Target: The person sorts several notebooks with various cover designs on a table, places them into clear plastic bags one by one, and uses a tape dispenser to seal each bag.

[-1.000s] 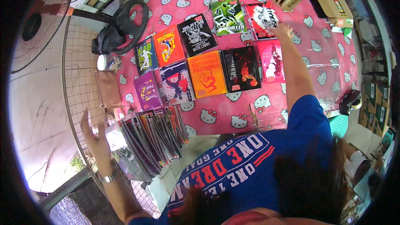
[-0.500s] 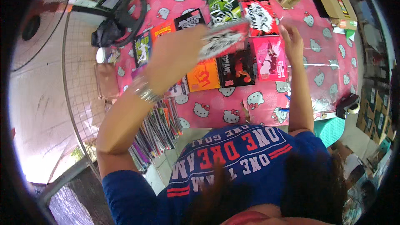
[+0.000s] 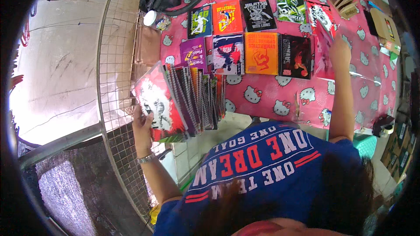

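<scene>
My left hand (image 3: 142, 129) grips a red-and-white notebook (image 3: 158, 100) by its lower left side, thumb on the cover. That notebook stands at the near left end of a row of upright spiral notebooks (image 3: 203, 94). At the right of the table, my right hand (image 3: 340, 54) is closed at the edge of a pink notebook (image 3: 323, 61), which looks tilted and smeared by motion. Left of it lie a black notebook (image 3: 295, 57) and an orange one (image 3: 261, 53). Behind the pink one is another red-and-white notebook (image 3: 320, 17).
More notebooks lie in two rows, among them a green one (image 3: 291, 7) and a purple one (image 3: 194, 54). A white-lidded jar (image 3: 151, 18) stands by the wire mesh (image 3: 109, 57) at left. Cardboard pieces (image 3: 344, 4) and a brown box (image 3: 385, 28) sit far right.
My left hand has carried the red-and-white notebook from over the table to the upright row at left. My right hand has come onto the pink notebook, now tilted. The view has swung left.
</scene>
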A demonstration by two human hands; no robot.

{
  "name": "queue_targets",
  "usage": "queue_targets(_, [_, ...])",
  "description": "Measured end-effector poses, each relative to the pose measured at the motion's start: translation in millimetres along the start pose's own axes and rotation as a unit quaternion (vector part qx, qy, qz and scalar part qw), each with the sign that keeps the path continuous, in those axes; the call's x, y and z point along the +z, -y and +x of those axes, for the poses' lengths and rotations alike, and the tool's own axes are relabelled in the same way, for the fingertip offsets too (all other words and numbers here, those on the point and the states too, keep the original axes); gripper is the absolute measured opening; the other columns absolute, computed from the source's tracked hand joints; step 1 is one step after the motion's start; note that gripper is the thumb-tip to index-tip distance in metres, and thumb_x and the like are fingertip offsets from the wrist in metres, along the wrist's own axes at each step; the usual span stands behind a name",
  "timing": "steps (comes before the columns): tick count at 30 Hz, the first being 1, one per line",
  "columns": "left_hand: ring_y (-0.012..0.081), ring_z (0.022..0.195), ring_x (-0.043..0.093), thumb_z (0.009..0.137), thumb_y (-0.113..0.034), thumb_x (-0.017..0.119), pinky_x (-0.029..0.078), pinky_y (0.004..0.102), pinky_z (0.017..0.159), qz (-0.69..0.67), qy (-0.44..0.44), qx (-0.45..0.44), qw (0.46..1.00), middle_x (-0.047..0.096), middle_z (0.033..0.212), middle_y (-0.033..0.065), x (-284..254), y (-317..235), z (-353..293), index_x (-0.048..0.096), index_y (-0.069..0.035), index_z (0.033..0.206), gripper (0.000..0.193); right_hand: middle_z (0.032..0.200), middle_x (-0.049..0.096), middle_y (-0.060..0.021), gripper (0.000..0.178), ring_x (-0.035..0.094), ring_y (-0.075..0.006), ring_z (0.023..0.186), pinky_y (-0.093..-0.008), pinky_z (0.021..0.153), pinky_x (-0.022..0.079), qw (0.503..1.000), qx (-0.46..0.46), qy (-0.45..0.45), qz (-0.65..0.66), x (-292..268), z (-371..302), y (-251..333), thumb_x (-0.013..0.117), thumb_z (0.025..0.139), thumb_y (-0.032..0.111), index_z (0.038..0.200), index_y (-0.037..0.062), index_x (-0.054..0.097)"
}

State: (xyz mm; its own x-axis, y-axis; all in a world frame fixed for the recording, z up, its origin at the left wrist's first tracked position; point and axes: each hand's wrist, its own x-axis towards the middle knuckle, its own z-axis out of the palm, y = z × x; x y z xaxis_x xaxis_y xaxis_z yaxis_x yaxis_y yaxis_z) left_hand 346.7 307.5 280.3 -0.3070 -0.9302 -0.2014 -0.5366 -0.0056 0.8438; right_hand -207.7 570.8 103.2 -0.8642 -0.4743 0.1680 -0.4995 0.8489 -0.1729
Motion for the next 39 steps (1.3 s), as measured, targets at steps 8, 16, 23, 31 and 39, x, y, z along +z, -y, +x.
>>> queue_targets(8, [0.0189, 0.115, 0.049, 0.088, -0.001, 0.052, 0.040, 0.0291, 0.096, -0.108, 0.045, 0.023, 0.993, 0.046, 0.134, 0.0105, -14.9, 11.2, 3.0, 0.033, 0.000, 0.140, 0.056, 0.090, 0.064, -0.0085, 0.042, 0.063, -0.0125, 0.061, -0.0269, 0.053, 0.051, 0.776, -0.241, 0.004, 0.583, -170.0, -84.8, 245.8, 0.058, 0.088, 0.009, 0.129, 0.0112, 0.049])
queue_targets(16, [0.0107, 0.074, 0.056, 0.096, -0.030, 0.049, 0.047, 0.0241, 0.061, 0.136, 0.040, 0.061, 0.988, 0.057, 0.099, 0.0042, -5.8, -9.0, 0.5, 0.025, -0.012, 0.146, 0.058, 0.097, 0.065, -0.0070, 0.034, 0.064, -0.0278, 0.088, -0.0446, 0.072, 0.052, 0.798, -0.396, 0.252, 0.378, -88.8, -147.4, 296.4, 0.051, 0.089, 0.032, 0.119, 0.0156, 0.054])
queue_targets(23, [0.0214, 0.121, 0.043, 0.090, -0.015, 0.059, 0.034, 0.0331, 0.101, 0.297, 0.032, 0.187, 0.936, 0.037, 0.141, 0.0132, -10.3, -6.7, 20.6, 0.036, -0.008, 0.141, 0.057, 0.136, 0.043, -0.0191, 0.053, 0.041, -0.0328, 0.128, -0.0423, 0.099, 0.041, 0.945, -0.291, 0.046, -0.141, 121.2, -157.9, 40.6, 0.052, 0.084, 0.014, 0.135, 0.0088, 0.039])
queue_targets(31, [0.0367, 0.128, 0.040, 0.096, -0.032, 0.046, 0.031, 0.0479, 0.108, -0.308, 0.211, 0.113, 0.921, 0.045, 0.136, 0.0161, 62.2, -98.6, 26.8, 0.046, -0.003, 0.130, 0.045, 0.095, 0.064, -0.0119, 0.029, 0.064, -0.0210, 0.089, -0.0313, 0.078, 0.050, 0.930, -0.047, 0.174, 0.320, -22.5, -72.4, 102.0, 0.054, 0.078, 0.003, 0.107, 0.0021, 0.057])
queue_targets(39, [0.0251, 0.119, 0.048, 0.070, -0.025, 0.070, 0.037, 0.0368, 0.103, -0.406, 0.270, -0.063, 0.871, 0.044, 0.135, 0.0153, 99.2, -144.4, 1.6, 0.031, 0.001, 0.140, 0.084, 0.113, 0.062, -0.0092, 0.043, 0.058, -0.0202, 0.102, -0.0319, 0.090, 0.045, 0.405, -0.504, 0.226, 0.728, -102.7, -28.5, 263.8, 0.062, 0.075, -0.004, 0.116, 0.0050, 0.058])
